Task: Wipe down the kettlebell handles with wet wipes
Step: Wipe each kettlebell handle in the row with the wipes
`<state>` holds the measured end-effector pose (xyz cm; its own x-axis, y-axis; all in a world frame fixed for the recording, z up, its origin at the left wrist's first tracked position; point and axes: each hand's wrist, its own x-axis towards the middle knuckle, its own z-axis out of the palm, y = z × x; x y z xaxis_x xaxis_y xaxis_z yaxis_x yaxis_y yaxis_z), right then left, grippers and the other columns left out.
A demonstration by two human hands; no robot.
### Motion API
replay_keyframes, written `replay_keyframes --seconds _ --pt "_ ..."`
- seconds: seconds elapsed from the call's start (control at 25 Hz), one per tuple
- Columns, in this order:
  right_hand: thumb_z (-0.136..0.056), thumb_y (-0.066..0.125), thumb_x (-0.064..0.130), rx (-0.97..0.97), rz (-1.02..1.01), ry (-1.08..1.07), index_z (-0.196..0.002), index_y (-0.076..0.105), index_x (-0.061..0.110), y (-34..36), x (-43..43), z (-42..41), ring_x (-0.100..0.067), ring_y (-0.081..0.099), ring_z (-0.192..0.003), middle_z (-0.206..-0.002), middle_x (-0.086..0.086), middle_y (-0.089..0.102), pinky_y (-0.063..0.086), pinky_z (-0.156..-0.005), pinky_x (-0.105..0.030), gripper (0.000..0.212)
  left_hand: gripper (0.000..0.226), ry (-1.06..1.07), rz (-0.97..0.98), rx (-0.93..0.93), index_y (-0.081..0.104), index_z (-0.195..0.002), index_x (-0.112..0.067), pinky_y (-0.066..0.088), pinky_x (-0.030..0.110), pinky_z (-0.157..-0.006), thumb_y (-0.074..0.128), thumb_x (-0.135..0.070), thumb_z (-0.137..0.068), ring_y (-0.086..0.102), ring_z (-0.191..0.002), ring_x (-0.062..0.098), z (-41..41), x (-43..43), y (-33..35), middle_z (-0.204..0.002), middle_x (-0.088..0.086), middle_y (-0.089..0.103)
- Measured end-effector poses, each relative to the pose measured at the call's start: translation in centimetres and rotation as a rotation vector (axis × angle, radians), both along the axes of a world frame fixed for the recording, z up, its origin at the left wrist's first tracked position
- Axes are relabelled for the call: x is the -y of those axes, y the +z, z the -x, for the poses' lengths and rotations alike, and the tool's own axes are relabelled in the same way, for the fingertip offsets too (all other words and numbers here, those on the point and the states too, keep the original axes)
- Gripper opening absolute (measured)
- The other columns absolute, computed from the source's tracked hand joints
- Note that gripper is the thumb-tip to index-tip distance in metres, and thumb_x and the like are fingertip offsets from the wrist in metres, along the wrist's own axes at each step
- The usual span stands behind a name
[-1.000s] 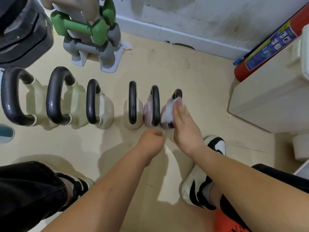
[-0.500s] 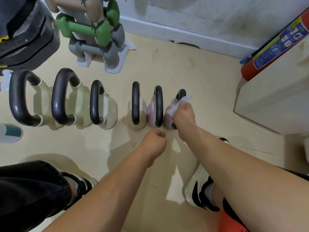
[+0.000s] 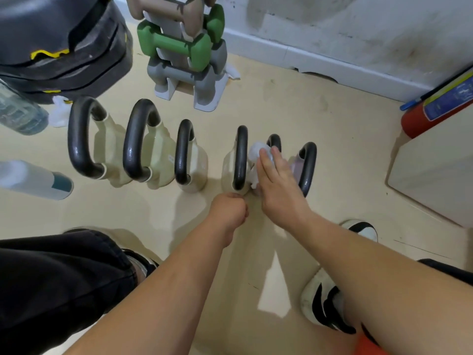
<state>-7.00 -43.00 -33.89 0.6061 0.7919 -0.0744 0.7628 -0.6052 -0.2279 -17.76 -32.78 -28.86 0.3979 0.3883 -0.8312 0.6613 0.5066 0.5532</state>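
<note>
Six kettlebells with black handles stand in a row on the beige floor. My right hand (image 3: 280, 190) holds a white wet wipe (image 3: 256, 149) against the handle of the pink kettlebell (image 3: 274, 142), second from the right. The hand covers most of that handle, and the wipe bunches out past my fingertips. The rightmost kettlebell handle (image 3: 307, 167) is just right of my hand, and the cream kettlebell handle (image 3: 240, 157) is just left of it. My left hand (image 3: 229, 211) is curled in a fist by the cream kettlebell's base, with nothing seen in it.
Three larger cream kettlebells (image 3: 134, 139) stand to the left. A dumbbell rack (image 3: 189, 60) and a black machine (image 3: 64, 47) are behind them. A crumpled wipe (image 3: 60, 111) and two bottles (image 3: 33, 179) lie far left. A fire extinguisher (image 3: 435, 106) and a beige cabinet (image 3: 435, 170) stand on the right.
My right hand has carried the wipe from the rightmost kettlebell's handle to the pink one beside it. My left fist has stayed in place.
</note>
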Motion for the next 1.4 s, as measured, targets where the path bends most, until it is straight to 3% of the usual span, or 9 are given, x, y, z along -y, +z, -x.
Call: replay_keyframes --seconds 0.12,0.24,0.44,0.6,0.84,1.04,1.2,1.32,1.4 --pt "-0.097 0.040 0.017 -0.083 0.127 -0.134 -0.157 0.013 0.002 0.3 -3.2 -5.0 -0.028 -0.007 -0.156 -0.168 -0.009 0.002 0.016 -0.119 -0.063 0.067 0.024 0.000 0.013 -0.009 0.061 -0.086 -0.014 0.055 0.039 -0.085 0.047 0.004 -0.094 0.061 -0.084 0.027 0.0 -0.3 -0.8 -0.092 0.019 0.065" --pt "-0.102 0.032 0.016 -0.263 0.147 -0.166 -0.156 0.012 0.000 0.8 -5.4 -8.2 -0.030 -0.008 -0.155 -0.169 -0.013 -0.004 0.012 -0.125 -0.051 0.061 0.021 -0.011 0.014 -0.020 0.062 -0.089 -0.015 0.056 0.041 -0.088 0.050 0.002 -0.092 0.061 -0.081 0.026 -0.3 -0.7 -1.1 -0.092 0.018 0.066" --pt "-0.089 0.050 0.008 -0.009 0.070 -0.115 -0.150 0.031 -0.003 0.5 -1.3 -1.4 -0.036 0.000 -0.154 -0.166 -0.010 0.009 0.027 -0.112 -0.068 0.065 0.021 0.024 0.034 0.001 0.062 -0.090 -0.011 0.055 0.036 -0.082 0.047 0.002 -0.095 0.060 -0.081 0.026 -0.6 -0.8 -1.0 -0.090 0.016 0.063" --pt "-0.097 0.041 0.006 0.093 0.086 0.163 -0.155 0.021 -0.001 -0.2 3.3 2.9 -0.035 -0.008 -0.155 -0.168 -0.015 0.011 0.009 -0.126 -0.052 0.061 0.019 0.085 0.050 -0.003 0.063 -0.096 -0.010 0.056 0.040 -0.097 0.046 -0.001 -0.099 0.066 -0.091 0.027 -0.1 -1.5 -0.7 -0.098 0.016 0.067" --pt "-0.107 0.028 0.010 -0.348 -0.375 -0.445 -0.157 0.020 0.001 6.1 -6.9 3.2 -0.018 0.001 -0.156 -0.168 -0.008 0.012 -0.001 -0.123 -0.025 0.051 0.020 0.194 0.055 0.025 0.064 -0.100 -0.004 0.057 0.032 -0.085 0.045 -0.001 -0.098 0.061 -0.084 0.023 0.6 -3.6 -0.6 -0.096 0.015 0.065" --pt "-0.104 0.033 0.022 0.019 0.000 0.136 -0.152 0.032 -0.003 3.7 -7.4 2.6 -0.032 -0.003 -0.156 -0.168 -0.013 0.012 0.005 -0.126 -0.050 0.055 0.026 0.223 0.055 0.061 0.064 -0.111 -0.005 0.057 0.039 -0.093 0.043 -0.001 -0.097 0.067 -0.089 0.025 0.7 -5.2 -0.6 -0.100 0.015 0.069" --pt "-0.102 0.035 0.017 -0.034 -0.009 -0.001 -0.149 0.032 -0.008 2.8 -10.5 -2.1 -0.036 0.005 -0.155 -0.165 -0.019 0.016 0.010 -0.126 -0.044 0.053 0.028 0.264 0.052 0.053 0.059 -0.119 -0.010 0.058 0.037 -0.095 0.041 0.000 -0.100 0.069 -0.109 0.028 0.2 -6.1 -0.7 -0.114 0.017 0.069" --pt "-0.103 0.036 0.014 -0.178 0.029 -0.014 -0.150 0.027 -0.009 3.3 -11.8 -4.8 -0.037 0.004 -0.155 -0.166 -0.021 0.012 0.009 -0.127 -0.042 0.053 0.029 0.243 0.059 0.057 0.059 -0.122 -0.007 0.059 0.036 -0.092 0.041 0.000 -0.100 0.070 -0.102 0.026 -0.5 -5.5 -0.7 -0.109 0.015 0.069" --pt "-0.097 0.045 0.012 -0.068 0.010 0.033 -0.147 0.036 -0.008 3.2 -10.5 -2.9 -0.038 0.007 -0.154 -0.163 -0.021 0.022 0.010 -0.126 -0.048 0.054 0.030 0.226 0.066 0.062 0.060 -0.121 -0.004 0.058 0.039 -0.092 0.041 0.002 -0.098 0.069 -0.094 0.026 -0.8 -4.9 -0.5 -0.109 0.018 0.070"
